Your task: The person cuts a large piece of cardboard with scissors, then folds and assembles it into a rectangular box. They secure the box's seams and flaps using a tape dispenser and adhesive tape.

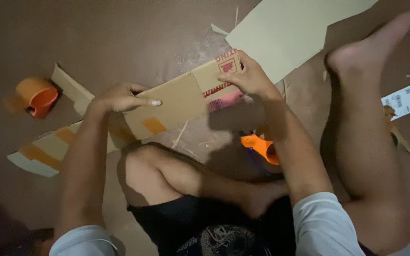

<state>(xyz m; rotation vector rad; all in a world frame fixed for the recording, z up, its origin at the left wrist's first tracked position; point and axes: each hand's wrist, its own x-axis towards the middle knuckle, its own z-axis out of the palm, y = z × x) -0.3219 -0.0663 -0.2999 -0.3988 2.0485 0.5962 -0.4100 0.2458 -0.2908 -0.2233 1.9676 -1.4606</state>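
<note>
Cardboard strip (181, 102) held flat on floor (119, 38), between knees. Left hand (119, 97) pressed on left end, fingers extended. Right hand (247, 78) closed on far right edge. Judged light, stiff, easily creased; best gripped at edges.

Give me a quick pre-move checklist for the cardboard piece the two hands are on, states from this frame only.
1. Left hand on the cardboard piece: ok, fingers lie flat on its left part.
2. Right hand grip on the far end of the piece: ok, fingers curl over the printed end.
3. Piece lying flat on the floor: cannot tell, the right end may be lifted.
4. Orange tape roll clear of the hands: ok, it sits apart, to the left.
5. Orange-handled tool free to pick up: cannot tell, the right forearm partly hides it.
6. Large pale sheet clear of the piece: cannot tell, the edges meet near the right hand.
</note>
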